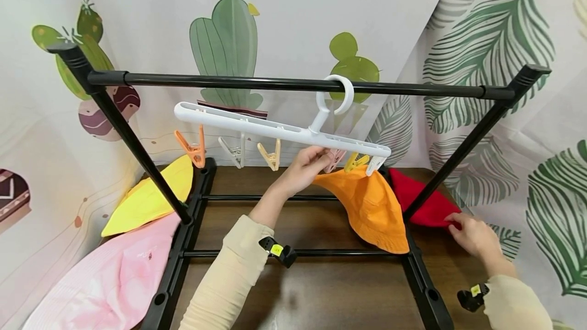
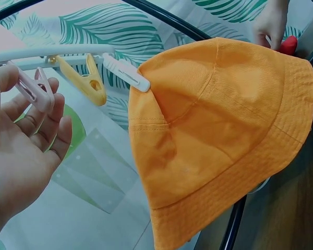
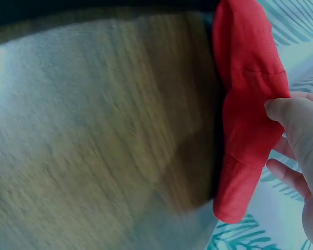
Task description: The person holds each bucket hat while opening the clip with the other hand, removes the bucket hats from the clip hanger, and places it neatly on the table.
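A white hanger [image 1: 257, 124] hangs tilted by its hook from the rack's black top bar, with several coloured clothespins along its underside. My left hand [image 1: 302, 169] is at its right half and pinches the pale pink clothespin [image 2: 34, 91] between thumb and fingers. Beside it hang a yellow clothespin [image 2: 83, 80] and a white clothespin [image 2: 126, 72]. An orange bucket hat [image 2: 219, 130] hangs sideways from the white one. At the far right, my right hand [image 1: 477, 238] pinches the edge of a folded red hat [image 3: 253, 114] between thumb and fingers.
The black rack [image 1: 293, 83] stands on a brown wooden table [image 1: 321, 289]. A yellow hat [image 1: 153, 197] and a pink hat [image 1: 110, 274] lie outside its left leg. Orange, grey and cream clothespins [image 1: 271, 156] hang from the hanger's left half. Printed curtains [image 1: 486, 39] surround it.
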`<state>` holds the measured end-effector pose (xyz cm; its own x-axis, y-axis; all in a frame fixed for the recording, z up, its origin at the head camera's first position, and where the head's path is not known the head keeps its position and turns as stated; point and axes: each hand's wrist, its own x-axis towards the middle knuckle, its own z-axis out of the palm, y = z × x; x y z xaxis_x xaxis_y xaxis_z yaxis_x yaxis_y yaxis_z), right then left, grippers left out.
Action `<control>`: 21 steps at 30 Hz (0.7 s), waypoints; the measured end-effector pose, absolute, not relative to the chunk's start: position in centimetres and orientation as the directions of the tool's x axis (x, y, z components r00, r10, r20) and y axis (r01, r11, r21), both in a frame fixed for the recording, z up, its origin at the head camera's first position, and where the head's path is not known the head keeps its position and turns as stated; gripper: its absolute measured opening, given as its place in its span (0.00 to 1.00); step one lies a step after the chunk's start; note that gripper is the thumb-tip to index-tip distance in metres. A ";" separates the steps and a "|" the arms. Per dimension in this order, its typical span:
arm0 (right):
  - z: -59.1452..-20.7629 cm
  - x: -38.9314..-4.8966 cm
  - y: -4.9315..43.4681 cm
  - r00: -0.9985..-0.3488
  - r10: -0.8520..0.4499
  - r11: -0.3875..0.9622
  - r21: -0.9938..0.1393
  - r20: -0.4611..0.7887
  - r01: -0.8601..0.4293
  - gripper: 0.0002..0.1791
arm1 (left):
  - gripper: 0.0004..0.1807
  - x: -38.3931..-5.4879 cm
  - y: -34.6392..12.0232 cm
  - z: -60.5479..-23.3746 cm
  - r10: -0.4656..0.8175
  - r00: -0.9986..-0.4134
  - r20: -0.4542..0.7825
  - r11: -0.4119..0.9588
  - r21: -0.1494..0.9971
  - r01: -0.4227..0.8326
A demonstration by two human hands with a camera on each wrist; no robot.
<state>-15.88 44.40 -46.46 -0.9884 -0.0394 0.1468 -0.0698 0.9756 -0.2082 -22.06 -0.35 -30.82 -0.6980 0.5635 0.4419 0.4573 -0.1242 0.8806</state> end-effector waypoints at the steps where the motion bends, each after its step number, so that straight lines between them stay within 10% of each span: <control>1: -46.7 -15.9 44.3 -0.989 -0.045 0.974 -0.212 0.142 -0.075 0.10 | 0.08 -22.0 -0.3 -30.8 0.561 -0.701 0.440 -0.123 0.882 0.455; 21: -47.3 -16.9 43.3 -1.000 0.003 0.981 -0.194 0.022 -0.002 0.12 | 0.07 -22.4 -0.2 -31.4 0.567 -0.672 0.477 -0.166 0.865 0.473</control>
